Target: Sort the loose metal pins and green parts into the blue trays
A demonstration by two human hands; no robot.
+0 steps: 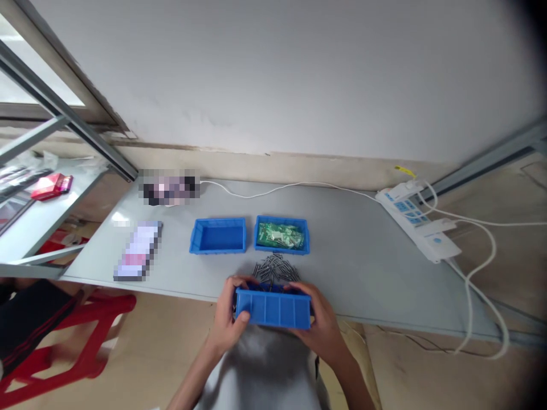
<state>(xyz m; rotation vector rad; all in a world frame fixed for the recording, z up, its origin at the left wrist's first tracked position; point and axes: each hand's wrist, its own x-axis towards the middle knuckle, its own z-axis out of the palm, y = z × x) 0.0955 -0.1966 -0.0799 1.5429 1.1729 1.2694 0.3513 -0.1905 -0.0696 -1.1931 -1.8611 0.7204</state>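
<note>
Both my hands hold a blue plastic bin at the near edge of the grey table, its bottom turned toward me. My left hand wraps the bin's left end. My right hand wraps its right end. Just beyond the bin a pile of several small dark metal pieces lies on the table. Farther back stand an empty blue bin and a blue bin filled with green parts.
A white power strip with white cables lies at the table's right. A phone and a blurred object lie at the left. A red stool stands on the floor to the left, beside a second table.
</note>
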